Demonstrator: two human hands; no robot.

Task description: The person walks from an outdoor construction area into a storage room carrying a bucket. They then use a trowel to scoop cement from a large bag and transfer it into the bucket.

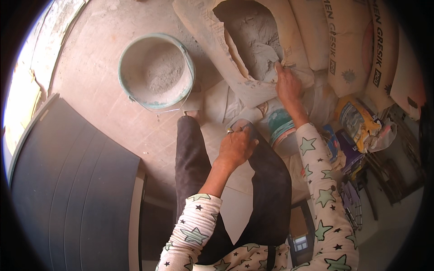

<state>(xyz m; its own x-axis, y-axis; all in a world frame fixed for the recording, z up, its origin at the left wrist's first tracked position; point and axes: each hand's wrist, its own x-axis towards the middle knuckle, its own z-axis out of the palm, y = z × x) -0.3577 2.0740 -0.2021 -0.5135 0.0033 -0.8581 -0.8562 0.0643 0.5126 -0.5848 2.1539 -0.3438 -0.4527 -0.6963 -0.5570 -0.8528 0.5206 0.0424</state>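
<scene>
Torn cement sack [253,58] leans at top centre, against more full sacks [357,45] to the right, mouth ripped open w/ grey powder [255,34] showing inside. Right hand [287,83] pinches the torn paper lip at the opening's lower right, fingers closed on the flap. Judging by bulk, sack is heavy and slumpy; paper is thin, dusty, already ragged, so prob tears further if pulled hard. Better grip is lower on the folded edge or under the body, not the frayed lip. Powder is fine, loose, likely puffs up and slips off anything. Left hand [236,147] sits below, near the knee, curled shut round a small round grey thing [242,125], maybe a scoop or cup; can't tell more. Just right of it, a teal-banded tub [281,128] lies tilted. Upper left on the dusty floor [99,90]: round bucket [156,70], teal rim, thin wire handle, part-filled w/ grey powder. Dark ribbed panel [72,180] lower left; coloured bags [357,124] at right.
</scene>
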